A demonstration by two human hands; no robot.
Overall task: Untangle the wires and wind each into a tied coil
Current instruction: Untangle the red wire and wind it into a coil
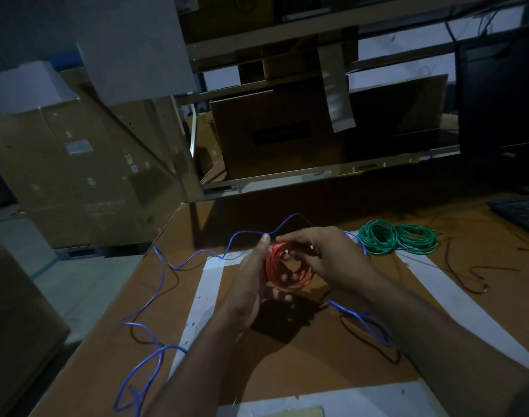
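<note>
A red wire coil (276, 267) is held above the middle of the brown table (287, 362). My left hand (252, 281) grips its left side, with fingers through the centre. My right hand (329, 254) holds the coil's upper right part, fingers curled over the strands. A long blue wire (155, 305) lies loose across the table, running behind my hands and off the left edge. A green wire (397, 236) lies wound in two coils at the back right.
White tape strips (209, 284) frame a square on the table. A dark keyboard (519, 216) and a monitor (501, 94) stand at the far right. A thin dark wire (474, 273) lies at the right. Cardboard boxes (67, 173) and shelving stand behind the table.
</note>
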